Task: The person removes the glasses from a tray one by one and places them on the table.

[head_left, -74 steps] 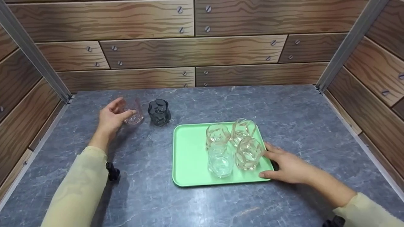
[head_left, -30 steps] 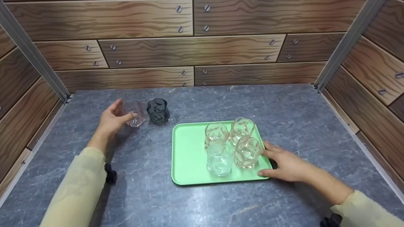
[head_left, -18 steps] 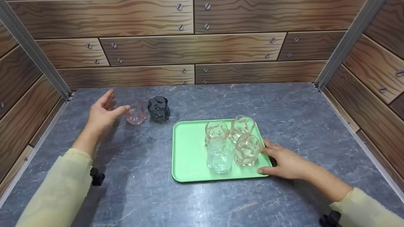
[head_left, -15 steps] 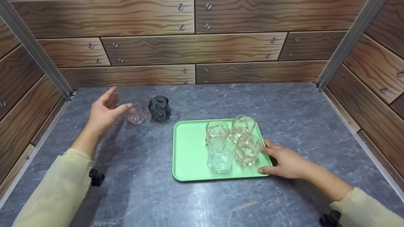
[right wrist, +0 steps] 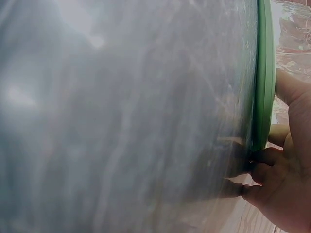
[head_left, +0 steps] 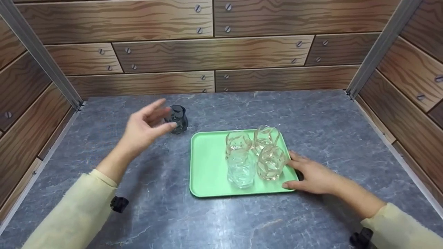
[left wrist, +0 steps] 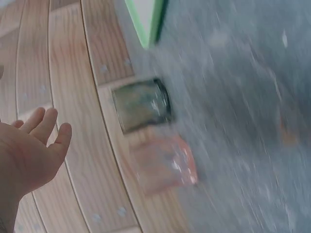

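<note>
At far left on the counter (head_left: 221, 107), dark glass (head_left: 180, 119) stands upright just right of the closer left hand (head_left: 141, 130), empty and wide, while right hand (head_left: 313, 177) grips green tray (head_left: 207, 166) at its right edge.

- Before me: back wall (head_left: 166, 57), wood-grain planks (head_left: 256, 55), slotted screw heads (head_left: 197, 8).
- At my sides: left wall (head_left: 24, 93), right wall (head_left: 405, 86), same plank pattern.
- Corners: two grey posts (head_left: 43, 55).
- Bench (head_left: 328, 121): blue-grey, pale-veined, bright reflected light (head_left: 216, 221) near me.
</note>
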`<state>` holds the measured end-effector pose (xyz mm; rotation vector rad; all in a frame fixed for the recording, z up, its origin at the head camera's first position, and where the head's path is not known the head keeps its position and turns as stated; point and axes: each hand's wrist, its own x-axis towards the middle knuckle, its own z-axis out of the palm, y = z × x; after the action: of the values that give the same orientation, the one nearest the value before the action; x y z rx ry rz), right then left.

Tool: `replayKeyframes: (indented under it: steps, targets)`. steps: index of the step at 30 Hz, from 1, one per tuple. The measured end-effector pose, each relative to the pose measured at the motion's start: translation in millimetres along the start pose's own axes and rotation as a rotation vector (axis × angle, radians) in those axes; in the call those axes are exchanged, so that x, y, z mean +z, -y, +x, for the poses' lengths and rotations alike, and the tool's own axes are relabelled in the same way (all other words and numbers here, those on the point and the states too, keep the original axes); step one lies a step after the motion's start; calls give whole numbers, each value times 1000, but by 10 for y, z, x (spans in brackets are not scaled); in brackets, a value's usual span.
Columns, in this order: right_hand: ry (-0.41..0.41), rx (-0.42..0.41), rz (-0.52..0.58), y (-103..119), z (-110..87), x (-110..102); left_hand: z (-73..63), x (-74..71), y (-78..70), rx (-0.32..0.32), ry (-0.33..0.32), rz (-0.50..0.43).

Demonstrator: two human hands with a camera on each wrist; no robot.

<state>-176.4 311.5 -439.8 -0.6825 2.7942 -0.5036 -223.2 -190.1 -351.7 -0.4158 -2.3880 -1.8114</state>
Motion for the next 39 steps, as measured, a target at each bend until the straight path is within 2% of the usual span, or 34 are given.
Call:
replayKeyframes:
  steps: [9, 15, 21, 28, 39]
  targets:
    - [-12, -10, 5, 5, -5, 3, -146, 536, -91, 51, 175, 57]
    - [-20, -20, 8, 10, -1, 5, -226, 880, -31, 47, 276, 49]
    - [-14, -9, 7, 3, 1, 10, -294, 1144, 72, 79, 333, 33]
    - [-17, -13, 7, 9, 1, 7, -369, 1332, 207, 56, 390, 20]
    - [-18, -8, 7, 10, -4, 9, -405, 1456, 290, 22, 427, 66]
